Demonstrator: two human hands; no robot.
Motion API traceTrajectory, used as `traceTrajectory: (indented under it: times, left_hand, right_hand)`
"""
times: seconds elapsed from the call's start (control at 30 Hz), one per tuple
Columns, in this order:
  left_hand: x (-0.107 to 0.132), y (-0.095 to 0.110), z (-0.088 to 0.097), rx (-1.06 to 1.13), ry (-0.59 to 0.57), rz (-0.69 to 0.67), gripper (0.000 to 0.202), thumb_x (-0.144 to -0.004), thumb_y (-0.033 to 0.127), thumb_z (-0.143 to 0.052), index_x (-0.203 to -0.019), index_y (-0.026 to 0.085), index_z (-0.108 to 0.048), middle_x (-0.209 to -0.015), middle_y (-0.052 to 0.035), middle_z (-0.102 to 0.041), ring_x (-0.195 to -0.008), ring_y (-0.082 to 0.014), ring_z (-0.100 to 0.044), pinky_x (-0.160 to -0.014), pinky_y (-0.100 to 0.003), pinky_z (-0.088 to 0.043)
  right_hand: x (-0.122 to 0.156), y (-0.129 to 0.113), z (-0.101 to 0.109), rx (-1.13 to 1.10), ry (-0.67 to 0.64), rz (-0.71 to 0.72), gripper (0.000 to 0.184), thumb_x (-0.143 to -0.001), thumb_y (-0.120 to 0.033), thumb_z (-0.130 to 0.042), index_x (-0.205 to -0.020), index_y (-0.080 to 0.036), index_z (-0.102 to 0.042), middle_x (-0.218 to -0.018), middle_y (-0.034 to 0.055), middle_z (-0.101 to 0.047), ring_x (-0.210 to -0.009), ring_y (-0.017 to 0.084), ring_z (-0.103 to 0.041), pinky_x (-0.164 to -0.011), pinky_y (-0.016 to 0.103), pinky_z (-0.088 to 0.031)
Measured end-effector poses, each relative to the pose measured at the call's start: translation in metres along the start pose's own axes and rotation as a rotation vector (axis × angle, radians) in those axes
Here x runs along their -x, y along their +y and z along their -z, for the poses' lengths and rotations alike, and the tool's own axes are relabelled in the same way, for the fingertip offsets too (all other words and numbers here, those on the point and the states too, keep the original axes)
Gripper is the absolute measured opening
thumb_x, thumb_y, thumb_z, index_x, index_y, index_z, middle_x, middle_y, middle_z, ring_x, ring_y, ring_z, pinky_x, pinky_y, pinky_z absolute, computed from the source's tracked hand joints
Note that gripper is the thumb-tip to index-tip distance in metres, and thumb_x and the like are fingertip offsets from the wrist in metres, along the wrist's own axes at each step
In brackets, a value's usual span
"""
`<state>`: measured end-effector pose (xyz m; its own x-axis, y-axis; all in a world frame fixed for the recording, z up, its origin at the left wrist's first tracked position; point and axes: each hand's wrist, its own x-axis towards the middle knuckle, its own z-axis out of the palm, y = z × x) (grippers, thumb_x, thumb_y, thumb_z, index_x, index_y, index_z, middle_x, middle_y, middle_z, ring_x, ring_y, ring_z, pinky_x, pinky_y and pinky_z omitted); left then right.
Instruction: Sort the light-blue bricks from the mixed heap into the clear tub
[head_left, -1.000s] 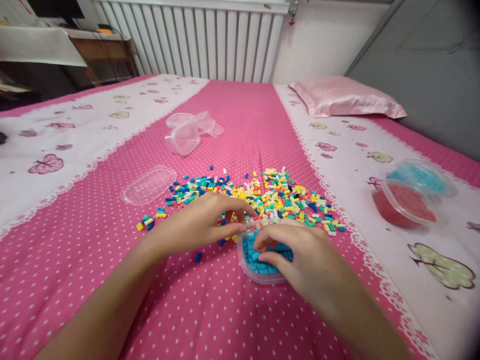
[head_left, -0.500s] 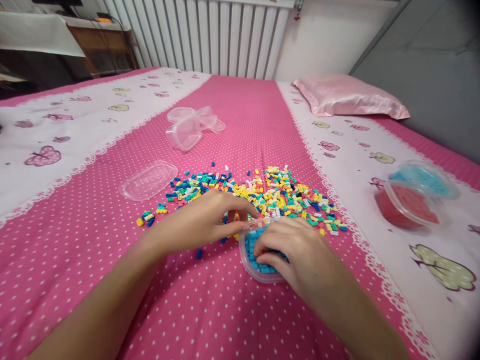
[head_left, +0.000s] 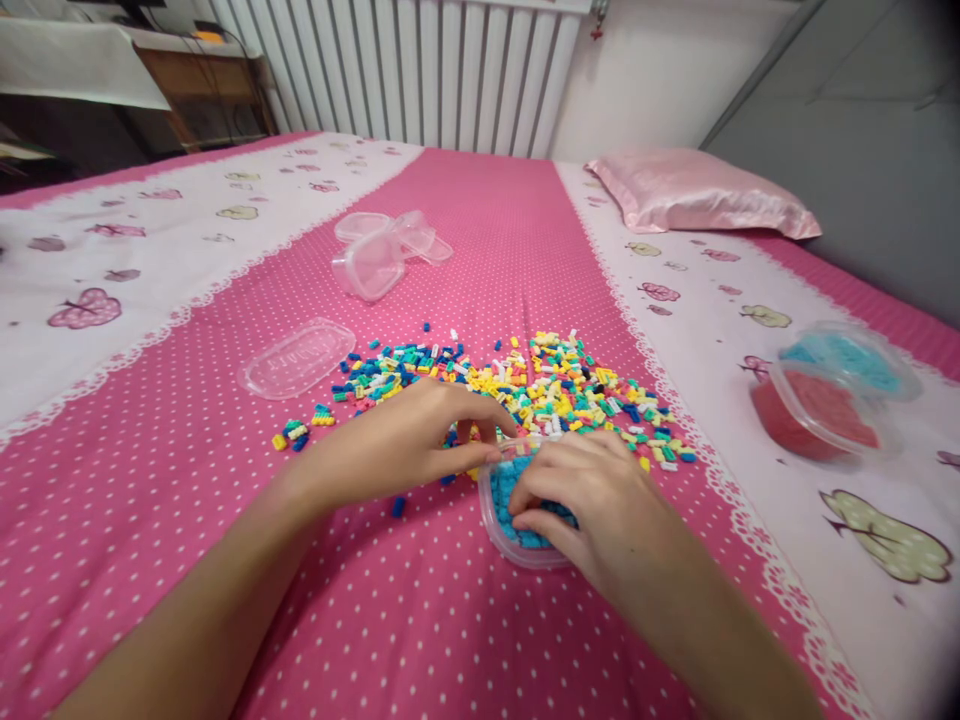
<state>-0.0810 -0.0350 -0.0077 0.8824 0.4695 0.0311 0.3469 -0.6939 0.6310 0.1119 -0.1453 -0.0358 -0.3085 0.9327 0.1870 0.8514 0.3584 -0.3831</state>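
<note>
Recorded, against the view of one second earlier: right hand (head_left: 596, 490) settled lower over the clear container (head_left: 525, 560), with more of the blue bricks (head_left: 504, 500) covered. Noted little further change over the last half second. Found left hand (head_left: 427, 435) in the same place, at the far-left corner of the container. Observed left thumb and index finger gripping the rim at that corner. Observed right fingers and thumb curled down among the blue bricks; cannot tell whether gripping one or merely touching.

Located container upright on the pink dotted bedspread (head_left: 420, 620), between both hands. Logged loose multicoloured bricks (head_left: 559, 395) spread just beyond the container and out to both sides, partly hidden by the hands. Sighted a lone dark-blue brick (head_left: 398, 507) on the near side of the left wrist, and a small brick cluster (head_left: 295, 435) beyond the left forearm. Listed an oval clear lid (head_left: 296, 360) lying left of the spread, with overlapping clear plastic tubs (head_left: 371, 265) farther back. Recorded, well to the right, a red-filled container (head_left: 817, 410) in front of a blue-filled container (head_left: 840, 360); cannot tell whether touching.
</note>
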Motion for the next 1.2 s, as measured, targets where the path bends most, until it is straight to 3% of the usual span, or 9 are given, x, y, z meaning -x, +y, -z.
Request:
traceTrajectory:
  times: [0.33,0.73,1.07,1.2]
  left_hand:
    - [-0.0001,-0.0003,0.0001,-0.036,-0.005,0.006,0.027,-0.097,0.039,-0.056,-0.113,0.023,-0.072,-0.096,-0.0009,-0.076,-0.083,-0.0121,-0.068,-0.071,-0.022,-0.044]
    - [-0.0009,-0.0003,0.0001,-0.045,-0.01,0.003,0.029,-0.098,0.041,-0.055,-0.114,0.024,-0.072,-0.098,-0.0015,-0.076,-0.084,-0.0124,-0.068,-0.071,-0.022,-0.044]
    - [-0.0003,-0.0029,-0.0009,-0.071,-0.011,-0.005,0.025,-0.098,0.036,-0.056,-0.113,0.024,-0.071,-0.095,0.0016,-0.076,-0.083,-0.0105,-0.068,-0.071,-0.021,-0.043]
    - [-0.0011,-0.0021,-0.0011,-0.073,-0.006,-0.006,0.025,-0.098,0.036,-0.057,-0.113,0.024,-0.071,-0.094,0.0019,-0.076,-0.082,-0.0103,-0.068,-0.071,-0.021,-0.043]
  right_hand:
    - [-0.0004,-0.002,0.0038,0.016,-0.008,-0.031,0.014,-0.077,-0.017,-0.081,-0.071,-0.023,-0.07,-0.078,-0.0028,-0.071,-0.081,0.019,-0.061,-0.078,0.036,-0.032]
    - [0.0011,0.0008,0.0006,-0.038,0.119,0.034,0.023,-0.067,-0.015,-0.09,-0.072,-0.024,-0.069,-0.074,-0.007,-0.069,-0.078,0.017,-0.06,-0.078,0.034,-0.027]
    - [0.0024,0.0018,-0.0052,-0.019,0.128,0.049,0.013,-0.079,-0.019,-0.083,-0.081,-0.028,-0.074,-0.081,-0.0069,-0.072,-0.084,0.017,-0.062,-0.081,0.036,-0.021]
    - [0.0025,0.0011,-0.0044,-0.025,0.14,0.042,0.018,-0.076,-0.017,-0.085,-0.083,-0.03,-0.074,-0.082,-0.0076,-0.071,-0.083,0.016,-0.061,-0.082,0.037,-0.02]
